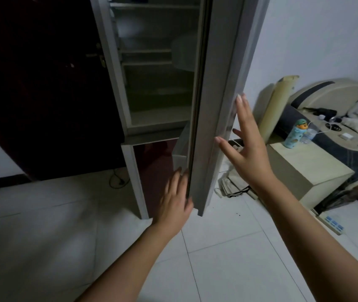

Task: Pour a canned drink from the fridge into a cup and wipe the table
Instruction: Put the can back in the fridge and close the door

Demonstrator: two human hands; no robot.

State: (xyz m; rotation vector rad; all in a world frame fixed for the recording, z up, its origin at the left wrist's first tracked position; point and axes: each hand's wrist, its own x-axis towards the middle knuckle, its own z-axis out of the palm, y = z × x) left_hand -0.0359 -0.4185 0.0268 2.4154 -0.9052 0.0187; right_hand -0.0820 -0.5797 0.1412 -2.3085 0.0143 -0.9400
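I see one tall grey fridge (152, 83), its one flat, smooth door (217, 105) swung wide. Inside are a few pale shelves; I cannot see any can. My two hands are both flat. The right hand (248, 149) presses the door's outer face. The left hand (177, 199) touches its bottom edge. One round blue bottle (294, 135) stands on the nightstand's (309, 171) back edge.

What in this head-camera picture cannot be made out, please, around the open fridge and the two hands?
- Any canned drink: the fridge interior is dim and blurred in the head view, and none can be made out.
- The door's inner racks: the fridge door stands edge-on.
- The left hand fingertips: hidden behind the door's edge.
- The fridge's top: cut off by the frame.
- The right hand contact with the door: unclear.
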